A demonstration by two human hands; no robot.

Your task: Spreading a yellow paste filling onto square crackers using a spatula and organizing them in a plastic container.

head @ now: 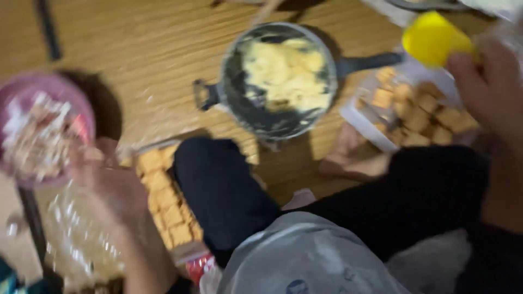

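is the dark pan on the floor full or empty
Partly full: the dark pan sits upright on the wooden floor, with pale yellow food covering much of its inside.

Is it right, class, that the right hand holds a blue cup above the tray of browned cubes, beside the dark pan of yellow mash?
Not quite: the cup in the right hand is yellow, not blue, as the head view shows. It is above the tray of browned cubes, beside the dark pan of yellow mash.

Motion blur smears the pink bowl [43, 128]; the right hand [493, 81] runs off the edge.
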